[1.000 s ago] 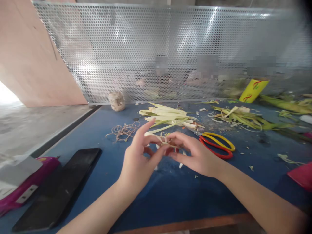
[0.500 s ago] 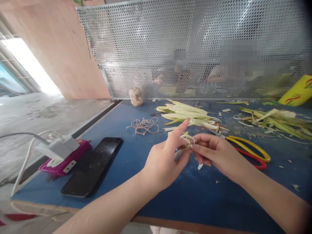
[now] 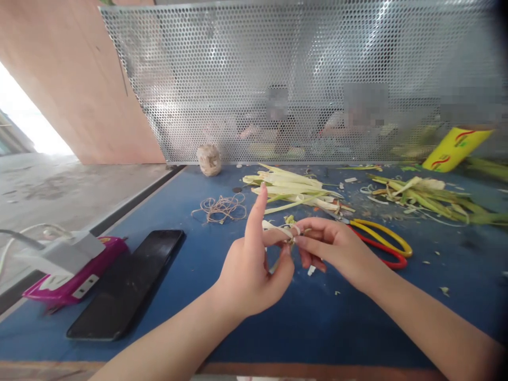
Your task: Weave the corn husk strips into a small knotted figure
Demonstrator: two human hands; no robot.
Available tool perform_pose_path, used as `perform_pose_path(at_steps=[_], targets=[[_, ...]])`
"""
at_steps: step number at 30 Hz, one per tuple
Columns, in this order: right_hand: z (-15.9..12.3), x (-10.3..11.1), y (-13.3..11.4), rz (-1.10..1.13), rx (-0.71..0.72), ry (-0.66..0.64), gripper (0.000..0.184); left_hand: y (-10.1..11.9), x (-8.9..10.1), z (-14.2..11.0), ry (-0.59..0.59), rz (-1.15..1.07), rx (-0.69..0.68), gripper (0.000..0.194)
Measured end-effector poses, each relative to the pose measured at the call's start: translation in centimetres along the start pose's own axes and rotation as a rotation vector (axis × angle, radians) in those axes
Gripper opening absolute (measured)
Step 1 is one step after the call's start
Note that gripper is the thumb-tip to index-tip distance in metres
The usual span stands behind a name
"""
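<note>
In front of me a thin pale corn husk strip (image 3: pixel 280 229) passes over the index finger of my left hand (image 3: pixel 242 272). That hand's thumb presses in from below, and another finger points straight up. My right hand (image 3: pixel 341 248) pinches the strip's other end between thumb and index finger, close to the left fingertips. The knot or join there is too small to make out. Just beyond lies a pile of pale green corn husks (image 3: pixel 291 182). Scissors (image 3: pixel 383 243) with one red and one yellow handle rest right of my right hand, blades partly under the husks.
A tangle of thin string (image 3: pixel 222 209) and a wrapped, pale lump (image 3: pixel 209 160) sit left of the husks. Nearer are a black phone (image 3: pixel 129 286) and a magenta power strip (image 3: pixel 81 272). Greener husks (image 3: pixel 428 198) and a yellow cylinder (image 3: pixel 456 149) are right; a perforated metal panel (image 3: pixel 222 69) stands behind.
The view swung right and left, shifting everything in frame. The husk strip lies more plainly over my left index finger; my right fingers stay pinched by it.
</note>
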State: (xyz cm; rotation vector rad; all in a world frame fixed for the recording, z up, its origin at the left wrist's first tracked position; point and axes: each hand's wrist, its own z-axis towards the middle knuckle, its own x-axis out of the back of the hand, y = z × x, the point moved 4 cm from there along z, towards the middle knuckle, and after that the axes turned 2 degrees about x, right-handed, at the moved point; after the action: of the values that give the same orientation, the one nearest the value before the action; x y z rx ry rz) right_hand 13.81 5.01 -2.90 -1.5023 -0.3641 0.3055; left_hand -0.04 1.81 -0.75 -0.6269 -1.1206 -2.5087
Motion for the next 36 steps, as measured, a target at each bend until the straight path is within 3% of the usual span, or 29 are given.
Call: perform_pose_path(at_steps=[8,16,22,29,36], targets=[[0.1,0.0,0.1,0.082,-0.033,-0.031,0.024,0.2,0.1,0.1,-0.002,0.010,-0.010,0.083],[-0.2,-0.1,-0.3,-0.031,0.032,-0.016,0.021,-0.9,0.7,0.8,0.129,-0.262,0.249,0.085],[-0.3,-0.6,0.2,0.219,-0.030,-0.098,0.015,-0.5,0.8,1.1,0.179,-0.253,0.232,0.077],[-0.3,-0.9,0.1,0.196,-0.024,-0.129,0.021,-0.5,0.6,0.9,0.151,-0.290,0.228,0.069],[-0.1,-0.7,0.4,0.157,-0.032,-0.091,0.023,-0.8,1.0,1.6,0.227,-0.426,0.355,0.063]])
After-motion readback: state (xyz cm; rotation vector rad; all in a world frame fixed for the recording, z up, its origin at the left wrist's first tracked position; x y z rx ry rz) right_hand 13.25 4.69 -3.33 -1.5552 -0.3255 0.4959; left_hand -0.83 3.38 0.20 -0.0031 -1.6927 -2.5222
